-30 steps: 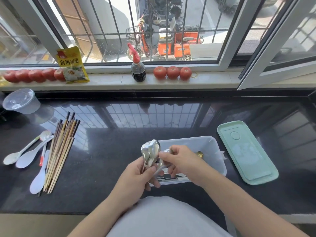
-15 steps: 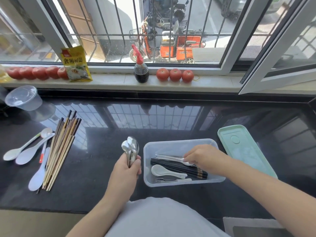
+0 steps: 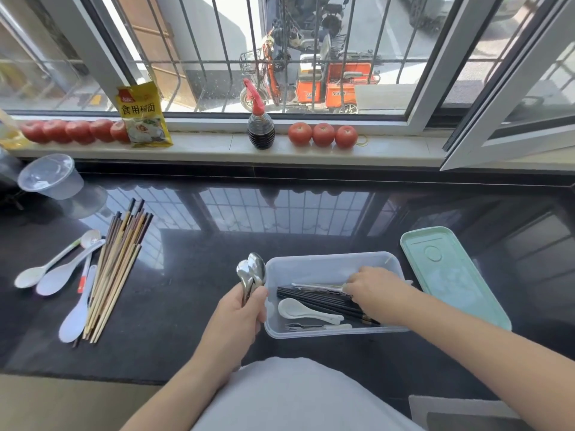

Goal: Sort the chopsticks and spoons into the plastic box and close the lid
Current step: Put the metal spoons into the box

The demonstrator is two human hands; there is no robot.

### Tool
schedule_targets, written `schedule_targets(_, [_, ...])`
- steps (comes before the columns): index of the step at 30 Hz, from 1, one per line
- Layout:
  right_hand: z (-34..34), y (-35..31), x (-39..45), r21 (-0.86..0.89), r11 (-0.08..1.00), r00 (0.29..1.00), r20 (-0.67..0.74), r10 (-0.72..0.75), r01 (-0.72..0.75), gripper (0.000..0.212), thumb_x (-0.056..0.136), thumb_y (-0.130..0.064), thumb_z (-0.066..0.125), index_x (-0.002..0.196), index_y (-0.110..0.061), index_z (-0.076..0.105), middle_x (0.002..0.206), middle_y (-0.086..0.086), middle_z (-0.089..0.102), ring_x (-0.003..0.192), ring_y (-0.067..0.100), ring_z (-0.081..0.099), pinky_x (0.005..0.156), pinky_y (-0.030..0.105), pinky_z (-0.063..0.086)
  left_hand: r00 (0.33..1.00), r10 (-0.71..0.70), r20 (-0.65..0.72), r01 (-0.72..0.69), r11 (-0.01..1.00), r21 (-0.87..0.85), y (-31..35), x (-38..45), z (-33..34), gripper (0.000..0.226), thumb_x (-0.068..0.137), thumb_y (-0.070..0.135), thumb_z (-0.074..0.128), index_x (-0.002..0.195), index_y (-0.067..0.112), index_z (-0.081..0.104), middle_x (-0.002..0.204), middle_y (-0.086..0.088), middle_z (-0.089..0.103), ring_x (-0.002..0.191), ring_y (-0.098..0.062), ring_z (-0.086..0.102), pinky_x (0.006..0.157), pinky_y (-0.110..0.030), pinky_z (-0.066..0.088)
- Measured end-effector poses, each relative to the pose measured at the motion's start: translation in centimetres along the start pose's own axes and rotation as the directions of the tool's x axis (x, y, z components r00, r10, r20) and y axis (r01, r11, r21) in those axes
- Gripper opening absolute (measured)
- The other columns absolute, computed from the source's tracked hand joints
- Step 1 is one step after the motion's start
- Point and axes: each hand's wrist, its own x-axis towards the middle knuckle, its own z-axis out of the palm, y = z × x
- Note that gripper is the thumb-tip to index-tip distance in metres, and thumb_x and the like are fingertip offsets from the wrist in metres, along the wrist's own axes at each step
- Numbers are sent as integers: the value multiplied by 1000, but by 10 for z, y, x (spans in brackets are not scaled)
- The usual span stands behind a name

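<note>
metal spoons (image 3: pixel 252 273) upright in left hand (image 3: pixel 239 315) beside plastic box (image 3: pixel 329 263)

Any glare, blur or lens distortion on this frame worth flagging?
Head view: strong daylight from the window; the glossy black countertop mirrors the window bars, a reflection rather than washout. Wide-angle bending shows in the window frame edges. Hands, plastic box and wooden chopsticks look sharp.

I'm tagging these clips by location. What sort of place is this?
Probably a home kitchen: a dark polished counter under a barred window, tomatoes and a sauce bottle on the sill, and chopsticks and spoons laid out beside a plastic box.
</note>
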Motion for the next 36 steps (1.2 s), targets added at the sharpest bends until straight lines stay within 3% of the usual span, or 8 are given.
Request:
schedule_targets(2, [-19, -9, -8, 402, 913, 994, -47, 99, -71, 24, 102, -27, 48, 110, -24, 71, 107, -10, 69, 104, 17, 62, 87, 35, 50, 999, -12, 30, 13, 999, -38, 2, 1, 2, 23, 107, 21, 46, 103, 8, 64, 68, -4, 55, 49, -13, 32, 45, -22, 25])
schedule_targets(5, [-53, -36, -18, 895, 446, 973, -71, 220, -36, 20, 100, -26, 56, 101, -19, 74, 83, -12, 71, 78, 10, 69, 73, 27, 54, 990, 24, 138, -25, 1000, 7, 6, -2, 6, 23, 107, 18, 48, 107, 8, 68, 79, -4, 70, 50, -16, 43, 48, -23, 33])
schedule_targets(11, [-80, -80, -20, 983, -157, 966, -55, 254, 98, 21, 95, -27, 70, 114, -18, 66, 83, 0, 69, 59, 17, 63, 68, 35, 56, 976, 5, 217, -5, 1000, -3, 14, -6, 7, 16, 102, 10, 58, 108, 4, 71, 98, -12, 79, 66, -26, 69, 53, -27, 49])
schedule_targets(18, [-91, -87, -30, 998, 45, 954, 33, 297, -48, 26, 93, -39, 71, 103, -16, 64, 82, 4, 69, 55, 8, 62, 54, 18, 51, 981, 68, 183, -92, 987, 129, 5, -6, 2, 16, 89, 3, 72, 75, 9, 75, 81, -24, 74, 57, -15, 66, 52, -20, 41])
schedule_targets(24, [-83, -74, -38, 971, -69, 965, 236, 113, -230, 13, 94, -14, 65, 89, -9, 53, 69, 13, 61, 54, 23, 59, 51, 30, 53, 983, 94, 158, -116, 984, 135, 1, -11, 4, 11, 92, 13, 72, 84, 7, 76, 73, -15, 75, 55, -6, 62, 59, -18, 44])
schedule_targets(28, [-78, -25, -53, 970, 25, 910, 216, 355, -240, 15, 90, 1, 62, 79, -6, 54, 68, 13, 69, 53, 20, 62, 52, 29, 55, 983, 106, -149, -118, 990, -75, 0, 1, -8, 10, 96, 13, 68, 96, 10, 77, 83, -9, 79, 79, -21, 76, 81, -34, 58])
schedule_targets(33, [-45, -4, -45, 867, 250, 803, 244, 544, -432, 8, 86, -5, 56, 80, -7, 61, 65, 10, 74, 53, 20, 69, 58, 30, 60, 977, 42, -209, -73, 987, -146, 2, 2, -11, 17, 98, 22, 66, 90, 8, 71, 53, 5, 55, 40, -8, 35, 35, -19, 29])
schedule_targets(36, [-19, -16, -9, 852, 216, 779, 297, 553, -478, 14, 91, -6, 50, 86, -12, 62, 75, 12, 73, 58, 23, 69, 63, 32, 62, 995, 41, -93, -44, 999, -30, 0, 1, 1, 28, 99, 27, 64, 95, 0, 68, 57, 1, 48, 43, -11, 31, 38, -19, 25])
